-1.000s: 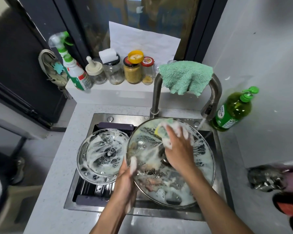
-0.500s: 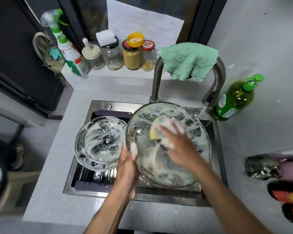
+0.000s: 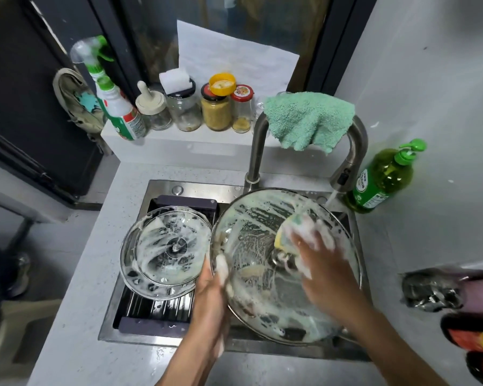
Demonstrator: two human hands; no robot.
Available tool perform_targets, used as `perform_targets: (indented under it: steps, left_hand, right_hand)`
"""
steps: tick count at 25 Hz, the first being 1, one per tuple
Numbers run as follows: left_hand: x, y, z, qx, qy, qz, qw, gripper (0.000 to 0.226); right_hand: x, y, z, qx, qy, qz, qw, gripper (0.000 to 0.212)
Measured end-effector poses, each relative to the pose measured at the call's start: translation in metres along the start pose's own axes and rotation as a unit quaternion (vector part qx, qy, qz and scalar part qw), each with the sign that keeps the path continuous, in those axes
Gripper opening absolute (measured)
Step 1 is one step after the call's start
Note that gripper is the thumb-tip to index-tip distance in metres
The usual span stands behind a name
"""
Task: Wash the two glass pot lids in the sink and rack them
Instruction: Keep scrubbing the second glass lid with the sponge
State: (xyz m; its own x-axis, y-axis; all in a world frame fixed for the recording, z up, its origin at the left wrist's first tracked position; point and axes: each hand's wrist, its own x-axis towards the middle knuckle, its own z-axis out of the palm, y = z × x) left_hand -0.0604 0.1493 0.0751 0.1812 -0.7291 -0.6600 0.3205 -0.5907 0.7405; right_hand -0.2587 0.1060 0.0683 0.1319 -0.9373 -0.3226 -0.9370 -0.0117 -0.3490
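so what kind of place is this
Most likely a small home kitchen: a steel sink with a running faucet, dish soap bottle beside it, and food jars on the ledge.

Single head-worn wide-angle camera looking forward and steeply down, sitting close above the steel sink (image 3: 162, 188), taking in both forearms from below.
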Motion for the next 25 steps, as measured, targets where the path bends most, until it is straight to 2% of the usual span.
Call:
perform_targets:
  steps: [2,4,6,7,9,10,12,14,16,18,19,21,23,25]
  left_hand:
    - [0.005,-0.006,-0.003,0.027,-0.005,0.005,1.0,0.041]
    - [0.002,-0.01,0.002,0.028,-0.016,0.01,0.999,0.044]
    - [0.004,-0.01,0.002,-0.006,-0.007,0.0,1.0,0.047]
    - [0.007,-0.008,-0.001,-0.025,0.002,0.0,1.0,0.047]
    - [0.015,-0.002,-0.009,-0.034,0.022,0.007,0.999,0.042]
    - [0.018,0.0,-0.012,-0.036,0.023,0.007,0.999,0.042]
    - [0.022,-0.001,-0.013,-0.041,0.012,0.017,0.999,0.046]
    - [0.02,-0.005,-0.005,-0.034,-0.01,0.034,0.999,0.039]
    - [0.023,-0.006,-0.004,-0.04,0.008,0.026,0.999,0.036]
    - [0.025,-0.003,-0.007,-0.072,0.008,0.017,0.997,0.038]
    - [0.026,-0.002,-0.009,-0.072,0.006,0.018,0.997,0.038]
    - [0.025,-0.005,-0.005,-0.035,-0.001,0.04,0.999,0.035]
    - [0.022,-0.01,0.007,0.015,-0.017,0.07,0.997,0.038]
    - [0.021,-0.011,0.007,0.001,-0.007,0.067,0.998,0.041]
  right_hand:
    - [-0.025,-0.018,0.014,0.059,-0.054,-0.099,0.992,0.091]
    - [0.0,-0.038,0.017,0.079,-0.045,-0.177,0.98,0.085]
    - [0.046,-0.043,-0.008,0.028,-0.021,-0.141,0.989,0.086]
    - [0.058,-0.031,-0.024,0.002,-0.005,-0.093,0.996,0.085]
    - [0.049,0.006,-0.022,-0.054,0.043,0.005,0.998,0.083]
    - [0.024,0.012,-0.008,-0.055,0.046,0.01,0.997,0.086]
    - [-0.02,-0.018,0.027,0.023,-0.025,-0.082,0.996,0.099]
    - [0.0,-0.046,0.038,0.08,-0.079,-0.143,0.983,0.095]
    - [0.031,-0.045,0.016,0.054,-0.041,-0.081,0.994,0.084]
    - [0.024,-0.019,0.01,-0.007,0.01,0.003,1.0,0.085]
    - [0.006,-0.013,0.017,0.006,-0.006,0.019,1.0,0.088]
    - [-0.013,-0.035,0.03,0.103,-0.069,-0.037,0.992,0.098]
    - [0.013,-0.066,0.032,0.157,-0.031,-0.061,0.985,0.097]
    - [0.02,-0.075,0.031,0.168,-0.018,-0.071,0.983,0.092]
